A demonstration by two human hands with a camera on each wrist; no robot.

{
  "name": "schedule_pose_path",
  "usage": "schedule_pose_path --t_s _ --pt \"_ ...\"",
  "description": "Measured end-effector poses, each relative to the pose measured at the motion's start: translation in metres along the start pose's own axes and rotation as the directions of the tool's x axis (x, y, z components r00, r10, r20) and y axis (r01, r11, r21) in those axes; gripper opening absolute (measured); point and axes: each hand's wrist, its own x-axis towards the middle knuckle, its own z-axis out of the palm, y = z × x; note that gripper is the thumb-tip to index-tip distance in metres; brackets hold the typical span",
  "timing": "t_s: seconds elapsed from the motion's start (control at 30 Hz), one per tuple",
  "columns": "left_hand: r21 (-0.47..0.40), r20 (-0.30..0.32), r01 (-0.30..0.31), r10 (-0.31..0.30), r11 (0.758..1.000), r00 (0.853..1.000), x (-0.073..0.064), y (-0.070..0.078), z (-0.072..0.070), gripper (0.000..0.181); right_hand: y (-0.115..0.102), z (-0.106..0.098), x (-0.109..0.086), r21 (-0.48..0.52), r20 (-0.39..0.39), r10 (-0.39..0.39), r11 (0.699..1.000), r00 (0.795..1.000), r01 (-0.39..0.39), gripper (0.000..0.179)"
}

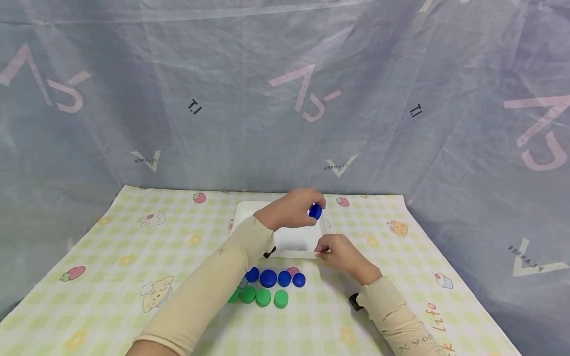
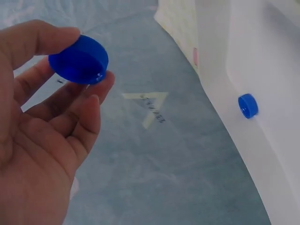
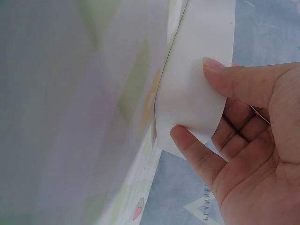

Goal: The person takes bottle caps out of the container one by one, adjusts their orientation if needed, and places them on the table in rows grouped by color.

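Observation:
A blue bottle cap [image 1: 315,211] is pinched between the thumb and fingers of my left hand [image 1: 289,210], above the right part of a white tray [image 1: 296,240]. In the left wrist view, its hollow underside shows. Another blue cap [image 2: 248,106] lies inside the tray by its wall. At the tray's near right corner, my right hand [image 1: 345,254] grips the wall, its thumb [image 3: 220,79] against the outer face. The left forearm covers part of the tray.
In front of the tray stand a row of blue caps [image 1: 268,278] and a row of green caps [image 1: 262,297]. My left sleeve [image 1: 209,282] hides their left ends. A checked cloth [image 1: 102,277] covers the table, with a grey curtain [image 1: 249,133] behind.

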Motion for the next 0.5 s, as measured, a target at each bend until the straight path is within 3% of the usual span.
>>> schedule_pose_path --t_s 0.13,0.3,0.5 --pt "-0.041 -0.007 -0.041 0.040 0.998 0.999 -0.013 0.011 0.004 0.021 0.002 0.001 -0.002 0.007 0.002 -0.006 1.000 1.000 0.006 0.019" --pt "-0.118 -0.041 -0.032 0.027 0.992 0.999 -0.031 0.026 0.014 0.023 0.002 0.001 -0.002 0.015 -0.007 -0.004 1.000 1.000 0.004 0.017" --pt "-0.219 -0.012 -0.021 0.019 0.975 1.000 -0.048 0.040 0.030 0.023 0.003 0.000 0.001 0.019 -0.025 0.008 1.000 1.000 -0.007 0.035"
